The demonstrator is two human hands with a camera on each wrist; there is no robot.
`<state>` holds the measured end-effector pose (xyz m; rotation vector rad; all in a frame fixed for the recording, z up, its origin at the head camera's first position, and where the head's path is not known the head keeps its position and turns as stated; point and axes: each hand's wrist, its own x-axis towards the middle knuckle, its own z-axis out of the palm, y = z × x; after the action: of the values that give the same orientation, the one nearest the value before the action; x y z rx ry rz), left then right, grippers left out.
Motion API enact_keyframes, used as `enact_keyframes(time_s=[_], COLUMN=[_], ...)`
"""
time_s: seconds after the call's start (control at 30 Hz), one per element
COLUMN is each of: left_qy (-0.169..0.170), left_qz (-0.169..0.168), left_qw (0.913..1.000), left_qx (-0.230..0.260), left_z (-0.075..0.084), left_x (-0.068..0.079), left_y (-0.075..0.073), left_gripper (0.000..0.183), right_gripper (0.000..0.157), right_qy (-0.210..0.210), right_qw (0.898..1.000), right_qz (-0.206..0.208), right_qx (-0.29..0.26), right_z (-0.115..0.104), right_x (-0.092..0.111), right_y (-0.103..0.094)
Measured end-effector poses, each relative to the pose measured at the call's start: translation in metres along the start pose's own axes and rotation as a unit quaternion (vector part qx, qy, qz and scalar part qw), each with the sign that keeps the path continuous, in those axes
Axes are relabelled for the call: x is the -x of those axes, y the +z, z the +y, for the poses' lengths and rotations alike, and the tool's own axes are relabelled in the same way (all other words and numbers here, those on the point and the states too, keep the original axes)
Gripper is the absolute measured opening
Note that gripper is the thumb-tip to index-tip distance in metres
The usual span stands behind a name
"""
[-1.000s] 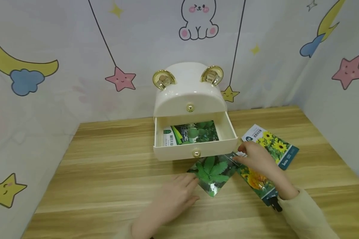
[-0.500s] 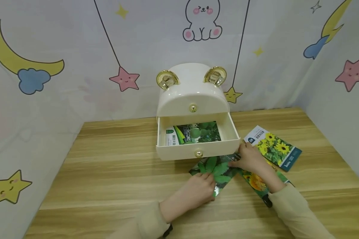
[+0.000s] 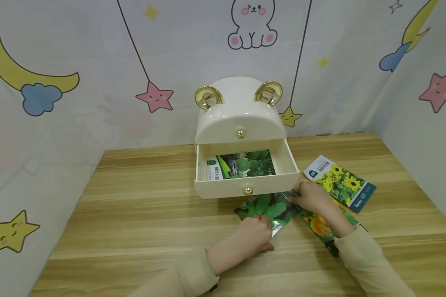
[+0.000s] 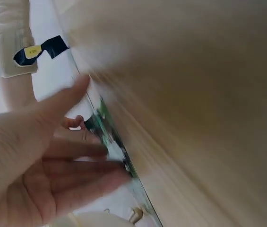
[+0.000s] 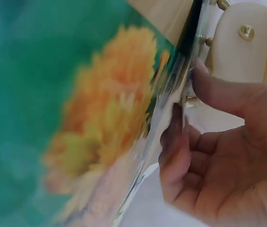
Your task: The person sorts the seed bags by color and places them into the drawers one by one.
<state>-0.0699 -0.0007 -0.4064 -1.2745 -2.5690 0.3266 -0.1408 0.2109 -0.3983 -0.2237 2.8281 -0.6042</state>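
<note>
A seed packet with a green leaf picture (image 3: 269,206) lies on the table in front of the drawer. My right hand (image 3: 314,200) pinches its upper right corner between thumb and fingers. On its lower edge rest the fingers of my left hand (image 3: 250,233); in the left wrist view that hand's (image 4: 53,175) fingers are fairly straight, the thumb apart. Partly under my right hand is an orange-flower seed packet (image 3: 319,225), which looms large in the right wrist view. Further right lies a yellow-flower seed packet (image 3: 340,181).
A cream storage box (image 3: 241,111) with gold-rimmed ears stands at the back against a printed cloth (image 3: 193,49). Its lower drawer (image 3: 223,189) is pulled out and holds a seed packet with green fruit (image 3: 245,165). Wooden tabletop (image 3: 134,214) extends to the left.
My left hand has moved right and forward onto the leaf packet. My right hand has lowered to the packet's corner and taken hold. The leaf packet has shifted slightly, and the head view has turned a little.
</note>
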Motion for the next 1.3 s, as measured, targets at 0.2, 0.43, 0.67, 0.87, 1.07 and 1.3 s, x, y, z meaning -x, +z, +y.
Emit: enact_keyframes(time_s=[0.2,0.43,0.67,0.87,1.07,1.3], left_qy=[-0.083,-0.072,-0.074,-0.071,-0.061,-0.050], left_qz=[0.014,0.072,0.156,0.201,0.234,0.254], left_qw=[0.9953,0.9868,0.9814,0.9764,0.9693,0.9609], left_qx=[-0.048,-0.126,-0.084,-0.035,0.046,0.099], left_z=[0.005,0.008,0.005,-0.006,-0.015,-0.025], left_x=[0.000,0.010,0.027,0.046,0.065,0.080], left_y=[-0.001,-0.011,-0.022,-0.037,-0.067,-0.105], left_gripper=[0.042,0.018,0.025,0.032,0.039,0.045], right_gripper=[0.022,0.030,0.042,0.032,0.032,0.035], right_qy=[0.029,0.046,-0.034,-0.203,-0.367,-0.400], right_qw=[0.988,0.948,0.991,0.964,0.879,0.843], right_qz=[-0.047,-0.076,0.046,0.169,0.299,0.357], right_qx=[-0.146,-0.306,-0.122,0.034,0.053,0.038], right_z=[0.004,0.006,-0.005,-0.020,-0.042,-0.072], right_x=[0.006,0.026,0.069,0.106,0.127,0.147], right_y=[0.000,-0.006,-0.010,-0.016,-0.023,-0.043])
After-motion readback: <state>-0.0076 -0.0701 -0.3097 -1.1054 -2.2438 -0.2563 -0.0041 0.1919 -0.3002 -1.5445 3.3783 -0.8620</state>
